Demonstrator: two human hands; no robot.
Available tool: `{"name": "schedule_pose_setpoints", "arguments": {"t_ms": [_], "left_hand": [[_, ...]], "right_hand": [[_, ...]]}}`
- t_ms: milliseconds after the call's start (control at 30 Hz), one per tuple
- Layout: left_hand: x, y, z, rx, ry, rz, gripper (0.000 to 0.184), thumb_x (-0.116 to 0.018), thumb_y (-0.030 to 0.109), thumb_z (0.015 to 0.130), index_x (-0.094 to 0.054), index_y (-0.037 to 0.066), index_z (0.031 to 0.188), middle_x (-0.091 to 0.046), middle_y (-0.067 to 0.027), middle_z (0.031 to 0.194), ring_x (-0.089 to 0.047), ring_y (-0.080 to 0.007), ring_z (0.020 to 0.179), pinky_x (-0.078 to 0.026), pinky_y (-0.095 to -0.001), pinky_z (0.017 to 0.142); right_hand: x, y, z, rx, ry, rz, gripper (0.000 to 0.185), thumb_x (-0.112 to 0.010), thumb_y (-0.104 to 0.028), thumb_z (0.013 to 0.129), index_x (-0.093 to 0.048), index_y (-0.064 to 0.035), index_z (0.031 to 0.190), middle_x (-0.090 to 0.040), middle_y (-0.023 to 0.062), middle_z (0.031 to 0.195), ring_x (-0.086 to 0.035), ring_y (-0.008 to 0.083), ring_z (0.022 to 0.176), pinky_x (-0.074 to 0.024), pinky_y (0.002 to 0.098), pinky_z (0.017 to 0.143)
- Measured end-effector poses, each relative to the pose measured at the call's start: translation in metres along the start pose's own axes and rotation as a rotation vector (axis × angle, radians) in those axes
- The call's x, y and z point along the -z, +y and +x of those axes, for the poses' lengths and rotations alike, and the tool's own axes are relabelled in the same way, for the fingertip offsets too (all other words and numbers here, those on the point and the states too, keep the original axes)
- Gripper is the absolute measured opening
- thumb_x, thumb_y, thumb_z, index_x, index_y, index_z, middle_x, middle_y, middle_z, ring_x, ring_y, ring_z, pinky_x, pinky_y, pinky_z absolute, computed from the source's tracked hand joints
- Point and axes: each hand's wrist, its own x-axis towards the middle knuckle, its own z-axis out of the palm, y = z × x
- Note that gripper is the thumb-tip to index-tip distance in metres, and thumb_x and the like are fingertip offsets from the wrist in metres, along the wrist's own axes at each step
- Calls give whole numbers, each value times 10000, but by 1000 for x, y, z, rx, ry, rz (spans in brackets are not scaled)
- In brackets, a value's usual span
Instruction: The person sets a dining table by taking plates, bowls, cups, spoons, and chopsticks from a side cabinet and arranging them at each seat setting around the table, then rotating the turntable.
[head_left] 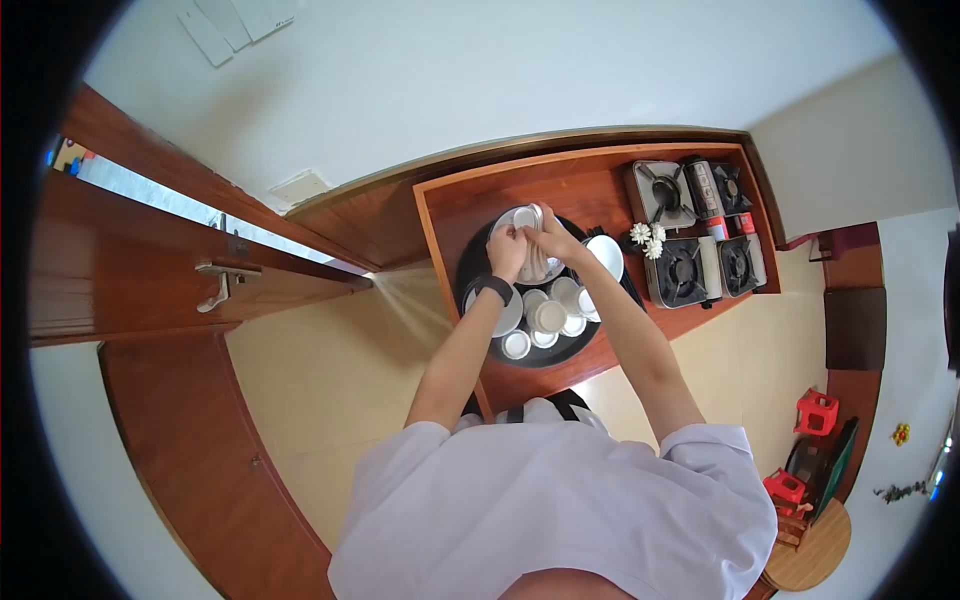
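Note:
A round dark tray [474, 262] stands on the wooden counter, loaded with white tableware. My left hand [507, 250], with a dark band at its wrist, is closed at the far part of the tray on white tableware [536, 264]. Beside it, nearly touching, my right hand [551, 240] has its fingers bent around the same white pieces. Their exact kind is partly hidden by my fingers; they look long and stacked. Nearer to me are several white cups [547, 316], and white bowls [606, 254] sit at the right edge.
To the right of the tray are several portable gas stoves [682, 270] and white flowers [648, 238]. The counter's raised wooden rim [590, 147] runs along the wall. A wooden door [130, 262] stands at left; red stools [817, 412] are on the floor at right.

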Motion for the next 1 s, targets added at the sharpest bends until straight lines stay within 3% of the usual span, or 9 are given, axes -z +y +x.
{"name": "schedule_pose_setpoints", "arguments": {"t_ms": [100,233,300,433,533,700,833,867,1000], "left_hand": [[-5,3,-6,54,31,-31,243,-557,199,829,-663,-8,901,-653,-206,856,-637,-344,848,-480,-395,764],[-21,-14,0,165,-48,-176,255,-512,172,875,-662,-15,962,-668,-182,897,-643,-284,853,-477,-351,766],[-19,8,-8,338,-41,-664,270,-463,144,911,-649,-30,999,-650,-135,976,-626,-222,889,-470,-307,766],[-6,38,-12,484,-182,-875,297,-396,76,920,-553,-36,1145,-597,-97,1062,-591,-196,932,-473,-278,785],[-4,35,-6,388,-375,-898,334,-424,40,887,-511,-8,1206,-576,-81,1112,-558,-200,994,-447,-308,858],[-8,90,-12,274,-663,-930,442,-443,40,882,-414,80,1321,-535,-66,1179,-510,-189,1084,-417,-386,924],[-1,96,-11,303,-395,-510,502,-483,130,875,-362,77,1359,-524,-81,1187,-487,-180,1112,-405,-433,923],[6,80,-5,181,-344,-300,521,-532,161,844,-394,42,1332,-537,-122,1186,-506,-212,1112,-412,-404,926],[32,-3,18,-169,-34,238,471,-586,186,809,-492,6,1235,-580,-186,1135,-560,-286,1054,-437,-370,901]], "right_hand": [[5,-5,-5,-67,-86,210,757,-537,-255,881,-75,-30,1437,-395,238,1326,-415,287,1223,-354,348,993],[0,-5,-4,-45,20,130,699,-498,-348,870,-154,-8,1375,-514,312,1186,-513,405,1131,-390,397,950],[-5,-14,-7,-69,58,34,689,-493,-380,872,-168,-25,1365,-530,323,1152,-521,434,1106,-396,418,939],[-3,-21,-8,31,164,30,644,-509,-404,873,-232,-35,1322,-555,336,1077,-534,480,1038,-420,449,895],[14,-16,2,97,145,178,605,-539,-353,870,-260,-25,1295,-564,330,1064,-543,461,1046,-432,434,874],[73,-6,19,-34,-248,940,523,-596,-253,870,-344,-44,1278,-501,123,1132,-572,248,937,-524,375,739],[133,27,33,-103,-375,848,511,-608,-277,855,-413,-47,1268,-538,92,1099,-576,197,910,-504,329,756],[133,39,39,-58,-156,666,616,-607,-283,839,-347,-42,1342,-564,94,1054,-582,199,865,-491,338,785],[136,101,82,-276,-88,-1,768,-621,-269,776,-231,-39,1397,-469,225,1267,-546,290,1097,-442,400,906]]}}
